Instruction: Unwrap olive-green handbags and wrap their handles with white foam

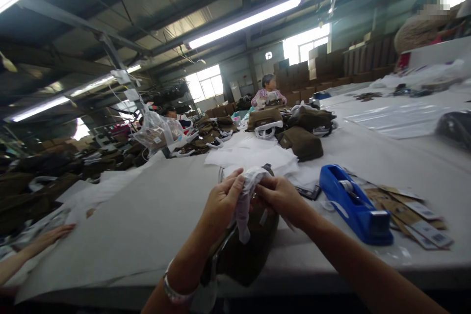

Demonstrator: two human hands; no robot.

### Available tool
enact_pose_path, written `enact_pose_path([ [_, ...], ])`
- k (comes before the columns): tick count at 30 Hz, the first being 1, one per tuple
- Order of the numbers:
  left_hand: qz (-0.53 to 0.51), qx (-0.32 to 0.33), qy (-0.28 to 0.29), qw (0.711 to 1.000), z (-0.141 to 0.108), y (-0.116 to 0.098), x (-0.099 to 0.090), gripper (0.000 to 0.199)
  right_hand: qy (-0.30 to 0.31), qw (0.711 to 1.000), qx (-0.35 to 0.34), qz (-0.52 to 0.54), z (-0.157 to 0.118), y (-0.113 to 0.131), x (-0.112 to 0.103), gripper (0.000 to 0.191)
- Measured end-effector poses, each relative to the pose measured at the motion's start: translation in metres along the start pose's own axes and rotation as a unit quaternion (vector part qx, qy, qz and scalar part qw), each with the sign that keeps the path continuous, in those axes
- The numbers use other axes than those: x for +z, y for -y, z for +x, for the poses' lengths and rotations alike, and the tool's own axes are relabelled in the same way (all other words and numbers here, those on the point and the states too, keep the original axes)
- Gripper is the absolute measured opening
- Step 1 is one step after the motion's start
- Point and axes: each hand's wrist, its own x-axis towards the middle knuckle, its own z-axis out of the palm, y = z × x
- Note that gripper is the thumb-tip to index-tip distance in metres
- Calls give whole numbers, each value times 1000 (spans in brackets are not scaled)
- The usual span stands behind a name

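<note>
Head view, step in hand: looks like the white wrap (pixel 243 218) is being worked round the carry handle of a dark olive bag (pixel 248 262) – my read, from the arched strip & both hands at it.
L hand (pixel 225 197): nearly closed, thumb + fingers pinching the wrap's L side.
R hand (pixel 282 199): fingers drawn together on the wrap's R side, near the top; fingertips partly hidden, so can't tell if they've got the handle too.
Bag spot: at the near edge of the worktop (pixel 147 216), below & between the hands, tilted.
Next move: prob. calls for a firm L pinch, w/ R drawing the wrap snug – thin stuff, could slip or tear.
Tape: blue tape dispenser (pixel 355 208) just beyond the R forearm, cardboard tags (pixel 412 216) right beside it.
Worktop mid: loose white sheets (pixel 253 154) beyond the hands; olive bags (pixel 301 143) piled behind, at least one w/ a white-wrapped handle.
Worktop R: clear plastic sheets (pixel 401 118) lying flat.
Worktop L: plastic bag (pixel 156 130) near more bags; co-worker's hand (pixel 55 238) at far L edge.
Room: big workshop, tube lights (pixel 246 22) overhead, bright windows (pixel 204 83), stacked cartons (pixel 368 61) at back; co-worker (pixel 270 97) across the worktop.
</note>
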Motion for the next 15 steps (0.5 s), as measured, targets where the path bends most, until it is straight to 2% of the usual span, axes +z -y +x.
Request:
enact_pose_path([
  [3,18,8,16,1000,1,-3,-3,49,26,999,0,45,2,7,4,47],
  [6,-52,-38,24,998,3,-4,-6,66,51,996,-9,73,1,11,5,45],
  [9,-82,-82,36,993,4,-4,-5,73,44,998,-23,40,2,12,4,38],
  [12,-61,-58,46,995,2,-3,-2,72,14,999,-36,-20,6,10,2,25],
  [15,-46,-16,45,998,-1,-2,1,73,-5,999,-49,-13,6,9,3,20],
])
